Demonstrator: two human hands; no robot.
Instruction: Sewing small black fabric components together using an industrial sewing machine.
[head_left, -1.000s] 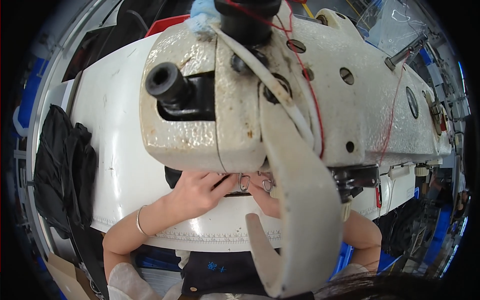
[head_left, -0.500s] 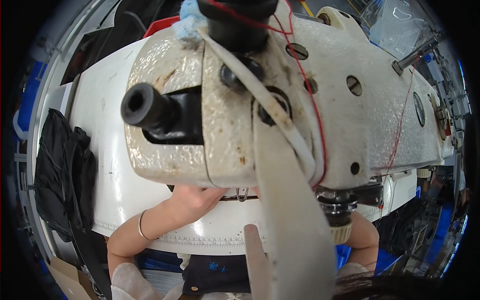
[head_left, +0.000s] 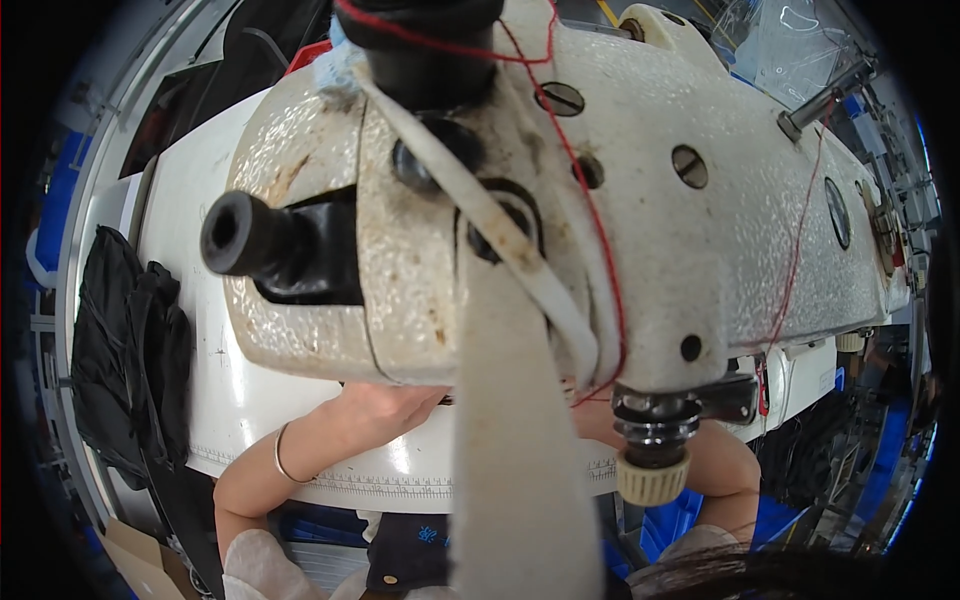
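A white sewing machine (head_left: 640,230) with worn, textured casing fills the upper middle of the view. Red thread (head_left: 600,230) runs down over its front, past a dark tension knob with a cream dial (head_left: 652,478). My left hand (head_left: 388,412) is at the lower edge of the machine head, its visible fingers curled in; their tips, and whatever they hold, are hidden beneath the casing. Of my right hand (head_left: 592,418) only a sliver shows between a pale strap (head_left: 525,430) and the tension knob; its fingers are out of sight.
The white table (head_left: 230,400) has a printed ruler along its near edge. Black cloth (head_left: 125,350) hangs over its left side. Blue bins (head_left: 665,525) sit below the table at the right, and a cardboard box (head_left: 145,560) is at the lower left.
The machine head has shifted left and slightly down in view, and the strap now covers more of the middle. Both forearms stay in nearly the same place.
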